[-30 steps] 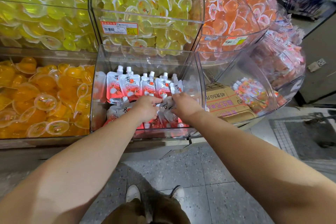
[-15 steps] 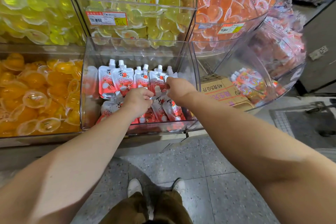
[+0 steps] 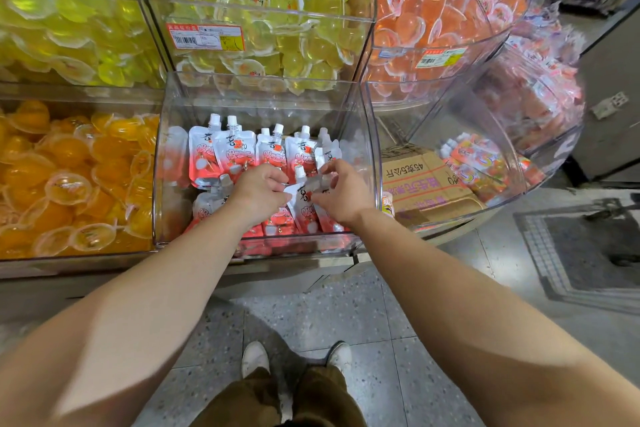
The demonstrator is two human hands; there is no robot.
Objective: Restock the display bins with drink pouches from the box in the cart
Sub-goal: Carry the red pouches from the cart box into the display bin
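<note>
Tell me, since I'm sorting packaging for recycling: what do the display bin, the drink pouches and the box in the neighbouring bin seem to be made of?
The display bin looks like clear, glossy rigid plastic, probably acrylic: you see straight through its walls. The drink pouches seem flexible printed film with hard white plastic spouts; they crease and shine. The box looks like matte brown corrugated cardboard with printed lettering.

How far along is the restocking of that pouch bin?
Partly done: a back row of pouches already stands upright in the clear bin. In hand: the left hand and right hand grip one pouch in the front row. Left: much of the bin's height is unfilled.
</note>
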